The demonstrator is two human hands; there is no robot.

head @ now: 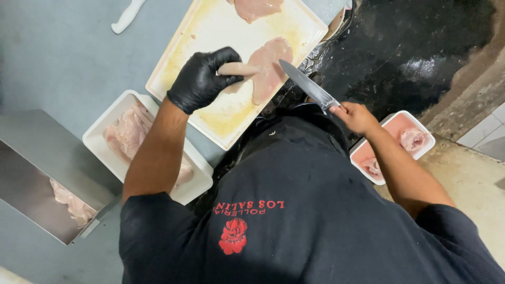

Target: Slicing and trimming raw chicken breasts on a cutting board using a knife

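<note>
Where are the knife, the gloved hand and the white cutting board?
knife (pixel 305 84), head view, middle of blade.
left hand (pixel 202 79), head view, back of black glove.
cutting board (pixel 210 31), head view, bare stained surface.

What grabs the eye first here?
The black-gloved left hand gripping a strip of raw chicken over the white cutting board, mid-frame. Right beside it, the bare right hand holds a long knife, blade angled toward the chicken fillet on the board.
</note>
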